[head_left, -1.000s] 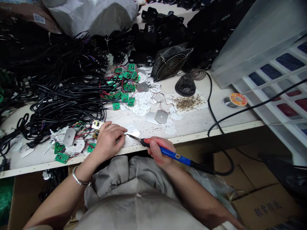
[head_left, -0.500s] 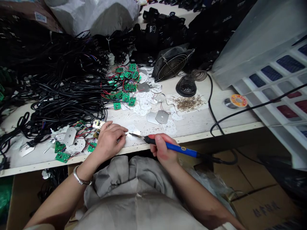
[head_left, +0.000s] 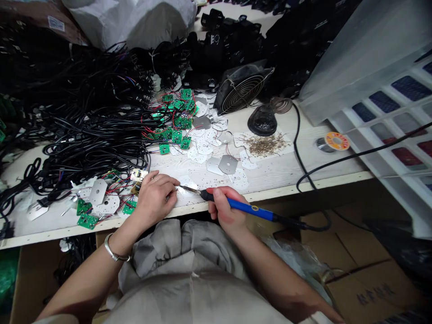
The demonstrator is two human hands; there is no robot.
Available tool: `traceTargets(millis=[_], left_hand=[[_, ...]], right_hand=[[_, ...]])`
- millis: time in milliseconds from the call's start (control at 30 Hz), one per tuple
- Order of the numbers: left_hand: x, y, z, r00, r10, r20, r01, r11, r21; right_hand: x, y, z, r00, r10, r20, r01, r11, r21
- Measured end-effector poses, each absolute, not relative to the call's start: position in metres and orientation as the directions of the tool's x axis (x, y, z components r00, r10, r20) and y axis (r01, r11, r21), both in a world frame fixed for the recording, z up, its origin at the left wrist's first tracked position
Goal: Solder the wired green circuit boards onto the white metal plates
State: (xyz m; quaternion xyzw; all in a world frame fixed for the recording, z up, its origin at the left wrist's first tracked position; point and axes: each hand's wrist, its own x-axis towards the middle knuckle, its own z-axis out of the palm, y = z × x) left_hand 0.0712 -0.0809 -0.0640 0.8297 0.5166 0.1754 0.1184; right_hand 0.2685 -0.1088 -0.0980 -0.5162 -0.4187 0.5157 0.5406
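My right hand (head_left: 227,204) is closed around a soldering iron (head_left: 251,208) with a blue handle and black grip. Its metal tip reaches left, close to the fingertips of my left hand (head_left: 156,195). That hand rests at the bench's front edge with bent fingers and the thumb drawn in; whatever they pinch is too small and hidden to name. Under the iron's tip lies a small, bright whitish plate (head_left: 186,183), partly washed out by glare. Just left of my left hand are green circuit boards (head_left: 88,220) and an octagonal white plate (head_left: 107,204) with thin wires.
Bundled black cables (head_left: 111,130) cover the left of the bench. Behind the hands are more circuit boards (head_left: 176,136), metal plates (head_left: 228,164), a fan (head_left: 241,90), an iron stand (head_left: 262,121) and a solder spool (head_left: 334,142). The iron's cord (head_left: 319,227) loops off the front edge.
My right hand and the soldering iron have shifted slightly left, bringing the tip nearer my left fingertips. My left hand has stayed almost still.
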Motion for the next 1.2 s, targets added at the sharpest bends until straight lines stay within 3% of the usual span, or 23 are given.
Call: traceTargets(millis=[633, 900, 1200], left_hand=[[0.077, -0.085, -0.063, 0.368, 0.915, 0.164, 0.844, -0.402, 0.355], [0.077, -0.085, -0.065, 0.361, 0.919, 0.159, 0.848, -0.394, 0.353], [0.079, -0.084, -0.065, 0.359, 0.915, 0.182, 0.846, -0.402, 0.351]], right_hand=[[0.269, -0.106, -0.088, 0.016, 0.999, -0.034, 0.016, -0.034, -0.999], [0.271, -0.107, -0.1, 0.08, 0.996, -0.045, -0.118, -0.036, -0.992], [0.271, -0.109, -0.098, 0.089, 0.996, 0.004, -0.002, 0.004, -1.0]])
